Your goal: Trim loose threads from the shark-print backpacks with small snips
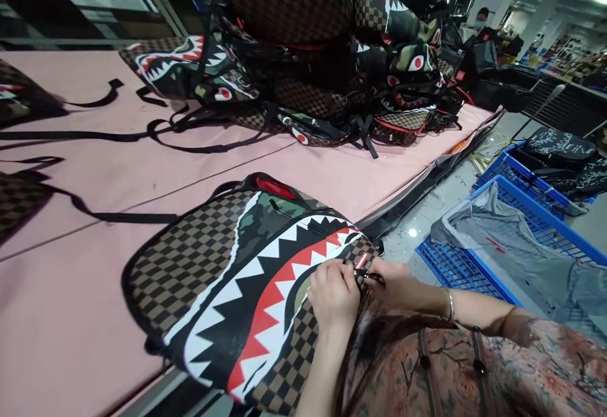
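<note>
1. Here, our backpack (208,284) lies printed face up on the pink table (85,316), overhanging its near edge.
2. Our left hand (334,287) and right hand (391,279) curl closed, both pinching a small dark piece (367,274).
3. We judge the bag light, soft, slightly slick; its piped rim (125,284) suits gripping.
4. The printed mouth (281,287) slants away rightward; we cannot tell the long axis, one side being partly hidden.

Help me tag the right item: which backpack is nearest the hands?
The checkered shark-mouth backpack at the near edge of the pink table, with left hand and right hand at its edge; the bag pile is farther back, other bags far left.
</note>
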Tool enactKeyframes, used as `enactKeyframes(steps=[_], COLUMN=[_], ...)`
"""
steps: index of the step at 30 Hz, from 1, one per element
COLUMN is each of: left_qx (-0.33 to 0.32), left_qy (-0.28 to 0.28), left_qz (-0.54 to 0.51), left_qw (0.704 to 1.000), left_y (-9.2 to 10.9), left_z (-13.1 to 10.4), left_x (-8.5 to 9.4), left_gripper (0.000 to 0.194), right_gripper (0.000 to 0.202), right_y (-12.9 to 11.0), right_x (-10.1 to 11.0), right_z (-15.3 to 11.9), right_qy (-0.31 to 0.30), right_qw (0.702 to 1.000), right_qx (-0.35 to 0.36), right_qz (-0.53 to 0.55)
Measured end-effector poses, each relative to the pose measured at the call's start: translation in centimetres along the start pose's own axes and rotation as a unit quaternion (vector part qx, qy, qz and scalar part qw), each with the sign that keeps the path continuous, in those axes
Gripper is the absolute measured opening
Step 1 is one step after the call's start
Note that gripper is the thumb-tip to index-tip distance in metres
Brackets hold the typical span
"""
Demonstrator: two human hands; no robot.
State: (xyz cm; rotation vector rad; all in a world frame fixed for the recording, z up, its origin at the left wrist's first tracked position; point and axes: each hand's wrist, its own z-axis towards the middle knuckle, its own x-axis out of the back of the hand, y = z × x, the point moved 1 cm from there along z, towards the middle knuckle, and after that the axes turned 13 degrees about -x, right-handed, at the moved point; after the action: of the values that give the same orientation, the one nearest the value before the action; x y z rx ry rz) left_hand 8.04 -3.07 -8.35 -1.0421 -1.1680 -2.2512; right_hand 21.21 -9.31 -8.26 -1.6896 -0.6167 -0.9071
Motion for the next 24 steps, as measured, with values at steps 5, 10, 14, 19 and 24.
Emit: enactKeyframes(steps=[5, 10, 14, 19, 24], left_qx=[-0.024, -0.175, -0.103, -0.009, 0.02], left_qy=[-0.1, -0.181, -0.117, -0.037, 0.004], left_qz=[-0.225, -0.301, -0.3, -0.238, -0.228], left_qw=[0.969, 0.92, 0.941, 0.971, 0.973], left_y=[1.5, 2.7, 1.7, 0.4, 0.1], left_z=[-2.2, -4.3, -5.4, -6.2, -6.3], left_x=[0.9, 1.4, 1.4, 1.6, 1.6], left_gripper=[0.012, 0.024, 0.015, 0.026, 0.012], right_gripper=[0.028, 0.038, 0.037, 0.035, 0.033], right_y=[4.3, 8.6, 9.0, 8.1, 7.0], right_x=[2.2, 4.0, 4.8, 4.6, 4.2], right_z=[3.9, 8.4, 10.3, 12.3, 13.7], right_qy=[-0.055, -0.23, -0.297, -0.35, -0.4], right_qw=[0.959, 0.896, 0.889, 0.891, 0.879], right_qx=[-0.052, -0.111, -0.073, -0.029, 0.007], right_qz=[0.274, 0.363, 0.341, 0.29, 0.26])
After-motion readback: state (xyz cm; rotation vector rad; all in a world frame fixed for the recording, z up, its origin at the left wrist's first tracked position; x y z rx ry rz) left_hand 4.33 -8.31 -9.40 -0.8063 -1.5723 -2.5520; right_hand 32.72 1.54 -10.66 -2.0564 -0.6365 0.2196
